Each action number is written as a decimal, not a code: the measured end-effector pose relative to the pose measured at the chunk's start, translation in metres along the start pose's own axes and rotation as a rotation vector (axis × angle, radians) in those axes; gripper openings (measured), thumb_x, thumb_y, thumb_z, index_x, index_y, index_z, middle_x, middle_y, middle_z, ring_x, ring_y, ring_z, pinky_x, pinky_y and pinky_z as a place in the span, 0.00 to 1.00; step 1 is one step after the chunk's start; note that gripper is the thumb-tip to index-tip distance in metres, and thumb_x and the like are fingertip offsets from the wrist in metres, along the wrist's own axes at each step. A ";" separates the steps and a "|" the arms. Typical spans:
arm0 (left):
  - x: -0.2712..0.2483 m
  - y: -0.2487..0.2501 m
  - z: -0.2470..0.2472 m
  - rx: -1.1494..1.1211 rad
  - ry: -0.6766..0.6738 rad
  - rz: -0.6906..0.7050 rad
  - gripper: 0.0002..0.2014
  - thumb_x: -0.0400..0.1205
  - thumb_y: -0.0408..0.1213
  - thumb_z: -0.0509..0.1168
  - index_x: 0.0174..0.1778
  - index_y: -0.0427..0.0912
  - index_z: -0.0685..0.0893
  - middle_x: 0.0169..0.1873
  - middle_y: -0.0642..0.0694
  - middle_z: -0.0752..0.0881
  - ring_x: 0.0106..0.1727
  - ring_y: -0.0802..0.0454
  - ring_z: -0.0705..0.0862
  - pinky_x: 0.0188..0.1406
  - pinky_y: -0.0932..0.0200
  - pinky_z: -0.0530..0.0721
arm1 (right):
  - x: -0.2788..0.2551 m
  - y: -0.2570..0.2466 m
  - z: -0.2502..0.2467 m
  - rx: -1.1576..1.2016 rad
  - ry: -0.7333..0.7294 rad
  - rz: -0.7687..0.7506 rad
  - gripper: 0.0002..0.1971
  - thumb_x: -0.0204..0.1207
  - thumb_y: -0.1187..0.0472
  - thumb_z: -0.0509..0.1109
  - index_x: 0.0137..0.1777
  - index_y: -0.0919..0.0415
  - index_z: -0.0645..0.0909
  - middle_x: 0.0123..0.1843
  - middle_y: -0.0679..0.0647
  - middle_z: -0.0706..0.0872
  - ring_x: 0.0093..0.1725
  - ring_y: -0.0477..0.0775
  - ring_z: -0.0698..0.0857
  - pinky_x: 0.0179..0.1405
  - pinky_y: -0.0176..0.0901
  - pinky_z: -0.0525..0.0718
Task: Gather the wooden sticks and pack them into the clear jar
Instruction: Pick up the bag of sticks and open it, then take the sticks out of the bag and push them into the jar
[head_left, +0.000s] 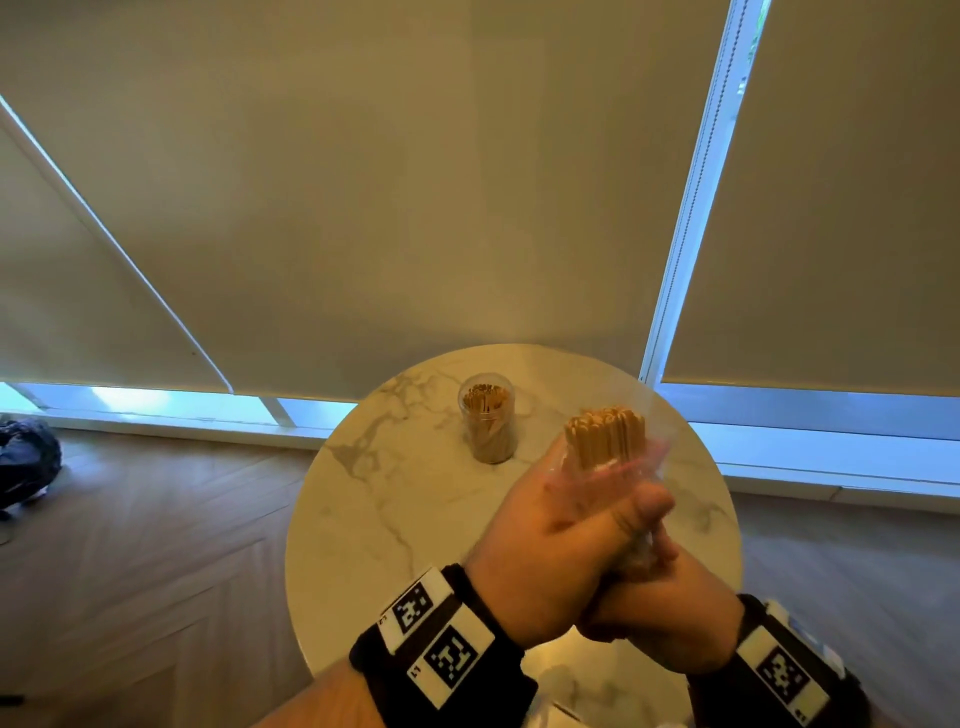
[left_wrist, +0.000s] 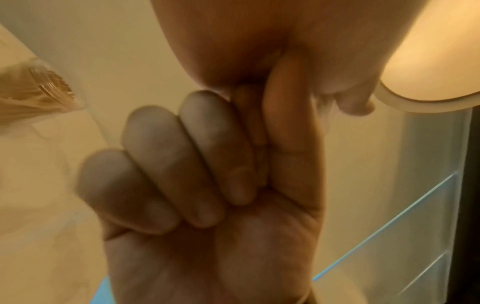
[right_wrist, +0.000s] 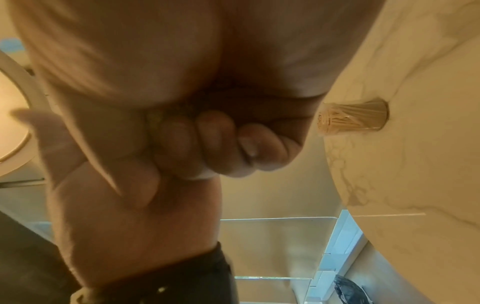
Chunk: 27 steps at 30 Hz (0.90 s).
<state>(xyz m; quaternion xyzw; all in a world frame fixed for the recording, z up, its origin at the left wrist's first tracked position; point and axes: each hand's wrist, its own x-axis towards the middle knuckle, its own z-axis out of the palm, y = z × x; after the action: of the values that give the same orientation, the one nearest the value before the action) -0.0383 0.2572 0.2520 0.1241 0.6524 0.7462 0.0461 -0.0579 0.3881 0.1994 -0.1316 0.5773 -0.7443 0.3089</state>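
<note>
A bundle of flat wooden sticks stands upright inside a clear zip bag, held above the round marble table. My left hand grips the bag's middle, thumb across the front. Just below, my right hand grips the bag's lower end. The clear jar stands upright and open on the far part of the table, with several sticks in it. In the left wrist view the curled fingers show with the jar at the left. In the right wrist view the curled fingers show, with the jar beyond.
The table is small, with wooden floor all around it. A dark bundle lies on the floor at the far left. Closed roller blinds cover the windows behind. A pale object lies at the table's near edge.
</note>
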 end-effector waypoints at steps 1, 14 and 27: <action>0.001 -0.004 -0.002 0.074 -0.004 -0.008 0.17 0.84 0.38 0.70 0.63 0.31 0.83 0.43 0.39 0.90 0.47 0.45 0.91 0.56 0.49 0.90 | 0.001 0.003 -0.003 -0.002 0.002 0.025 0.16 0.44 0.72 0.77 0.35 0.62 0.90 0.28 0.57 0.86 0.29 0.56 0.82 0.28 0.43 0.79; 0.006 -0.041 -0.029 0.223 0.148 -0.161 0.09 0.82 0.42 0.70 0.49 0.42 0.93 0.43 0.43 0.93 0.48 0.46 0.91 0.53 0.49 0.89 | 0.017 0.017 -0.022 0.004 -0.063 0.220 0.20 0.59 0.75 0.77 0.52 0.76 0.78 0.35 0.61 0.72 0.29 0.54 0.71 0.28 0.45 0.69; 0.010 -0.043 -0.048 -0.010 -0.276 -0.345 0.04 0.76 0.33 0.69 0.44 0.38 0.84 0.33 0.36 0.84 0.27 0.43 0.82 0.30 0.54 0.82 | 0.039 -0.046 -0.003 -0.255 -0.138 -0.134 0.20 0.77 0.40 0.72 0.60 0.53 0.91 0.73 0.46 0.87 0.74 0.49 0.84 0.72 0.50 0.84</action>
<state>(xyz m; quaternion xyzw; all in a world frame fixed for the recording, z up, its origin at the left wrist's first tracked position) -0.0638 0.2193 0.2054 0.1110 0.6479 0.7063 0.2626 -0.1037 0.3735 0.2357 -0.2588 0.6345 -0.6731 0.2782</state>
